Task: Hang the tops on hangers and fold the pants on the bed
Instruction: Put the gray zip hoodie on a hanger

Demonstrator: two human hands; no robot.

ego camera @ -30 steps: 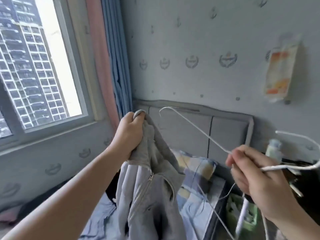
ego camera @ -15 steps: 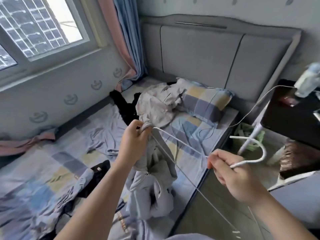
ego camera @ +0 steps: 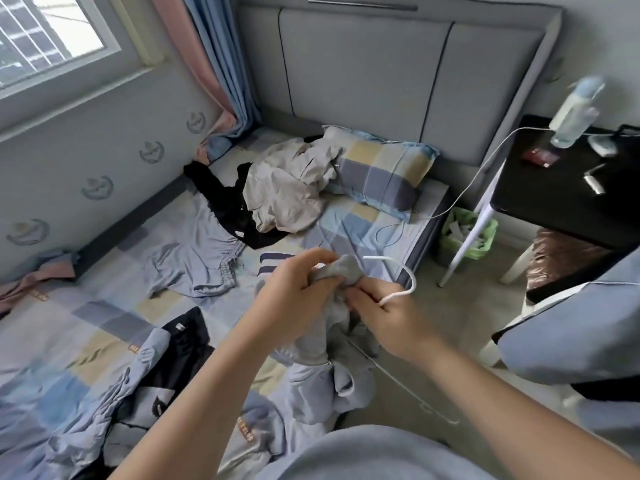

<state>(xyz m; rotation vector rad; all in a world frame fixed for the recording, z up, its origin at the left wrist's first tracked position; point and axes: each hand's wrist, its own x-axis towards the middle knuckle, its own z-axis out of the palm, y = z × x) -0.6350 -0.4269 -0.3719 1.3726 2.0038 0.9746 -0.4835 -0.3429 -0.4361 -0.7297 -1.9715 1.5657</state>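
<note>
Over the bed (ego camera: pixel 104 306), the grey top (ego camera: pixel 346 270) is gripped at the collar by the left hand (ego camera: pixel 294 296), and the white hanger (ego camera: pixel 414 280) is pinched below its hook by the right hand (ego camera: pixel 391 320). The hanger's shoulders are hidden by fabric. The hands, earlier held apart, are now brought close together.

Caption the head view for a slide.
Left hand grips a grey top while the right hand holds a white hanger against it, over the clothes-strewn bed.
</note>
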